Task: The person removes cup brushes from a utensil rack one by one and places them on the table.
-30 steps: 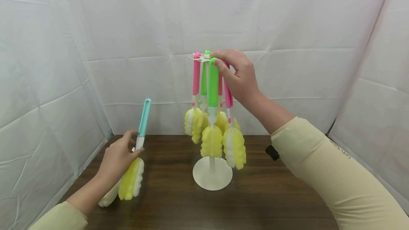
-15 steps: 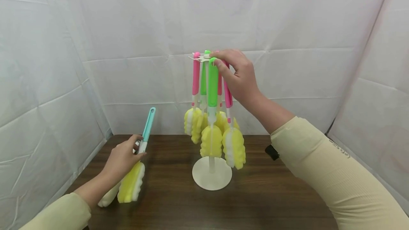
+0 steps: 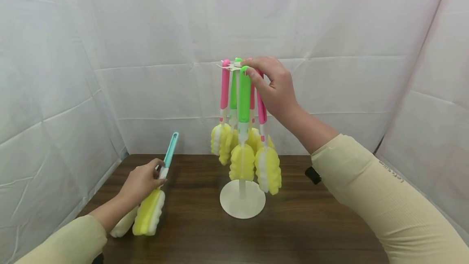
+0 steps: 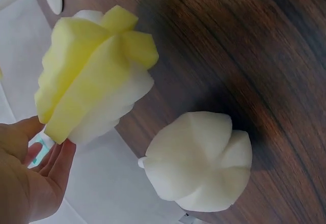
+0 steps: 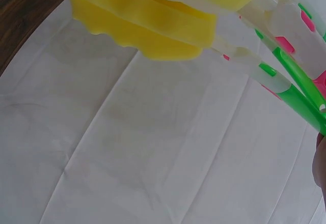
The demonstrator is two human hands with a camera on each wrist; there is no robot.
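Left hand [image 3: 141,182] low over the table [image 3: 293,231], fingers curled round the neck of a teal-handled sponge brush [image 3: 157,192], its yellow and white sponge head just above the wood, handle tilted up and to the right. A white sponge [image 4: 198,163] lying on the table just beside it. Right hand [image 3: 275,89] up at the top of the white stand [image 3: 242,203], fingertips pinching the tip of the green-handled brush [image 3: 243,105] hanging among pink and green ones
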